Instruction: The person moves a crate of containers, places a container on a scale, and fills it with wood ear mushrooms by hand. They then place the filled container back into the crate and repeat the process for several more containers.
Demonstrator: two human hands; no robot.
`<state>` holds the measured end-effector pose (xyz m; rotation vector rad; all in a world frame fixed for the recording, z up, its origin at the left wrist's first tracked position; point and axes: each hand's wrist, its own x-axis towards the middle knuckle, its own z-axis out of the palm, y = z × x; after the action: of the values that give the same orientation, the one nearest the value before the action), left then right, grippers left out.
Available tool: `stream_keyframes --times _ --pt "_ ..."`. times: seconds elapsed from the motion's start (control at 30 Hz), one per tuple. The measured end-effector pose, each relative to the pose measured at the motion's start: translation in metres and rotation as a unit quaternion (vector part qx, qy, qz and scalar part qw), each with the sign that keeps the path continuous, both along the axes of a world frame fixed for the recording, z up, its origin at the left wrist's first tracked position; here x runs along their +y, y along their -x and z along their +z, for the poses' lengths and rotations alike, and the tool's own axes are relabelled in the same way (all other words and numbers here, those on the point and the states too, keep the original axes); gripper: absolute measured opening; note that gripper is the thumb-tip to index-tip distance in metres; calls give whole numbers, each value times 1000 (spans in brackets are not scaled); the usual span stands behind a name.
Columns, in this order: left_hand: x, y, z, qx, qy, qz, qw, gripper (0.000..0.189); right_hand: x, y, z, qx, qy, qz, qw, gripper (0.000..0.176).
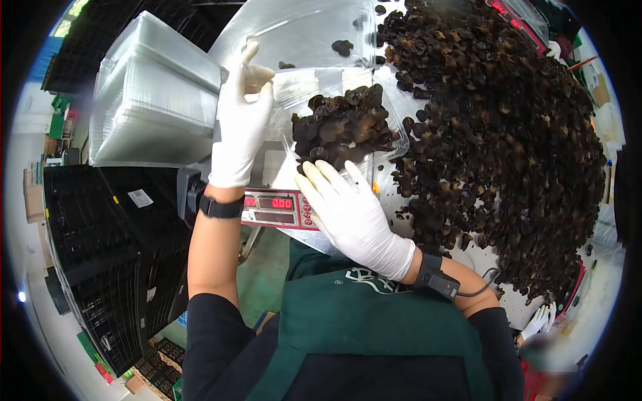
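Note:
A clear plastic box (401, 144) holds a heap of dark wood ear mushrooms (344, 127) and sits over a red-framed digital scale (274, 208) with lit red digits. My right hand (354, 217), in a white glove, lies with its fingers stretched out at the near edge of the heap, fingertips at the mushrooms. To the left of the box, my left hand (244, 120), also gloved, is raised with thumb and fingers apart and nothing visible between them. It is beside a tall stack of nested clear plastic boxes (160, 93).
A large pile of wood ear mushrooms (495, 134) covers the right of the metal table (304, 20). Black crates (120, 220) stand at the left. Another scale (515, 23) is at the far right, and another person's gloved hands (538, 321) are at lower right.

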<state>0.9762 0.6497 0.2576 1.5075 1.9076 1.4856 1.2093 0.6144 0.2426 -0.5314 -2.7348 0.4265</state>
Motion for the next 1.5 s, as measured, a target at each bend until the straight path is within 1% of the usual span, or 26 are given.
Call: stream_keyframes --times 0.07,0.1,0.13,0.2,0.23,0.27,0.3,0.37,0.4,0.5,0.53,0.57,0.63,0.73,0.8,0.9,1.0,1.03,1.1,1.13,1.2,1.3,1.37,1.4,1.5 --pt "-6 -4 2 59 -11 5 998 53 0 0 -1 6 4 -10 1000 60" --pt "-10 -6 4 89 -15 7 996 51 1 1 -1 12 24 -13 1000 60" --pt "-15 -14 9 84 -13 14 996 45 1 3 2 18 45 -17 999 60" --pt "-27 -24 19 132 -43 3 990 43 3 4 3 29 69 -17 997 60" --pt "-34 -30 25 156 -59 -2 986 41 5 5 2 34 66 -10 997 57" --pt "-44 -37 33 163 -40 -13 986 37 7 5 1 40 63 -3 997 54" --pt "-50 -38 31 170 -51 -28 984 38 9 5 1 45 60 4 997 52" --pt "-64 -43 27 183 -4 -2 983 39 16 3 2 113 56 11 992 45" --pt "-68 -42 23 189 -5 6 982 39 20 1 4 147 54 15 988 42" --pt "-68 -43 20 185 -17 18 982 40 27 -15 15 70 1 -110 991 34" --pt "-69 -44 20 175 -6 12 984 40 38 -14 13 97 -60 -141 983 32" --pt "-70 -46 22 165 5 7 986 39 45 -14 13 79 -31 -154 984 32" --pt "-69 -47 23 152 12 -2 988 38 51 -12 12 28 7 -153 988 29" --pt "-67 -47 22 145 1 -6 989 36 55 -9 17 -18 29 -130 991 21" --pt "-66 -46 20 142 -11 -4 990 34 56 -11 16 -10 52 -118 992 13" --pt "-67 -38 10 155 -37 13 987 44 56 -14 10 5 77 -117 990 13" --pt "-63 -47 0 96 -32 98 990 60 53 -16 7 9 100 -134 986 16" --pt "-66 -53 0 31 39 99 994 85 52 -16 6 9 108 -142 984 17" --pt "-62 -62 -11 -85 -20 17 996 99 50 -19 5 1 115 -145 983 17" --pt "-64 -68 -14 -216 -3 -27 976 107 50 -20 4 -3 119 -147 982 17" --pt "-67 -69 -27 -191 30 -14 981 107 53 -17 5 30 131 -150 979 19" --pt "-69 -65 -35 -95 82 6 992 96 60 -14 17 46 144 -152 977 25" --pt "-64 -66 -21 -74 121 25 990 92 63 -12 22 66 140 -156 976 28" --pt "-65 -61 -28 -72 116 35 990 97 64 -12 24 60 142 -157 976 28" --pt "-62 -65 -24 -173 109 42 978 94 66 -17 31 55 144 -155 976 25"
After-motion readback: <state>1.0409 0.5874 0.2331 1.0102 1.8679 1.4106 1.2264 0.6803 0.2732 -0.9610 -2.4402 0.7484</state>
